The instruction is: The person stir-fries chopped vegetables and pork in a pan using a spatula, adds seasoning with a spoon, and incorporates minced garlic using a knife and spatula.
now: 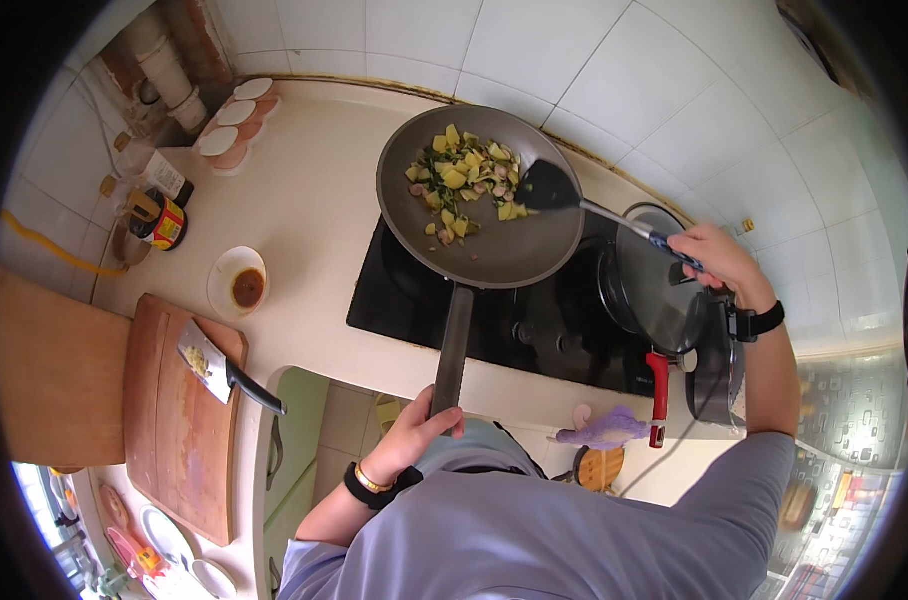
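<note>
the left hand (411, 437) curls fully around the handle of the grey frying pan (519, 245), over the black hob (504, 325), while the right hand (716, 260), fingers wrapped, grips the spatula (548, 187) beside the chopped food (459, 180) inside.

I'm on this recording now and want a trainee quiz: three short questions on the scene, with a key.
1. Which hand grips the frying pan, and which the spatula?
2. True or false: the white bowl is empty.
3. The black-handled knife lies on: A) the frying pan; B) the cutting board; C) the white bowl.

Key: 1. Left hand, pan; right hand, spatula. 2. False; it holds brown liquid. 3. B.
</note>
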Motion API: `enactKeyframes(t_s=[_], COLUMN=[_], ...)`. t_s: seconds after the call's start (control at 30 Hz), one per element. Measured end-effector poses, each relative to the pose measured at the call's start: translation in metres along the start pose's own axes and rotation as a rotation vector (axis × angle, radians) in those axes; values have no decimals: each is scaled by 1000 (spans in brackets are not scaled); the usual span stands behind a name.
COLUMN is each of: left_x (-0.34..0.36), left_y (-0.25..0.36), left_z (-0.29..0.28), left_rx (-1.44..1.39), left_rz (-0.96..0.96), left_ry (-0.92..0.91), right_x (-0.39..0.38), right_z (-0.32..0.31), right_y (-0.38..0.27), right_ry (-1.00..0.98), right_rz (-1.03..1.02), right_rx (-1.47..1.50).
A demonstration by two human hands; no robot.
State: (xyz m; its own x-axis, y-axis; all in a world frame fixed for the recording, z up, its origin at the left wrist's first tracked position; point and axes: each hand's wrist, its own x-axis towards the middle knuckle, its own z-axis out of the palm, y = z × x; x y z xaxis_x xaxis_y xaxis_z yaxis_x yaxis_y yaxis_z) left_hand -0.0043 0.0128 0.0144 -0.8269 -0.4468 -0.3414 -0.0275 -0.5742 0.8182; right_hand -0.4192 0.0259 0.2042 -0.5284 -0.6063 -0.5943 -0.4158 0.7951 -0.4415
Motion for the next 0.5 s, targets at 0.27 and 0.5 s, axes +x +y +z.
enactKeyframes(t_s=[0.27, 0.5], left_x=[0, -1], left_y=[1, 4], left_z=[-1, -3], left_rx=[-7, -13], left_rz=[-39, -44], left_ry=[-47, -38], right_x=[59, -7], right_z=[32, 14], right_y=[0, -59], right_ry=[-363, -46], right_rz=[-1, -284], right_rx=[476, -52])
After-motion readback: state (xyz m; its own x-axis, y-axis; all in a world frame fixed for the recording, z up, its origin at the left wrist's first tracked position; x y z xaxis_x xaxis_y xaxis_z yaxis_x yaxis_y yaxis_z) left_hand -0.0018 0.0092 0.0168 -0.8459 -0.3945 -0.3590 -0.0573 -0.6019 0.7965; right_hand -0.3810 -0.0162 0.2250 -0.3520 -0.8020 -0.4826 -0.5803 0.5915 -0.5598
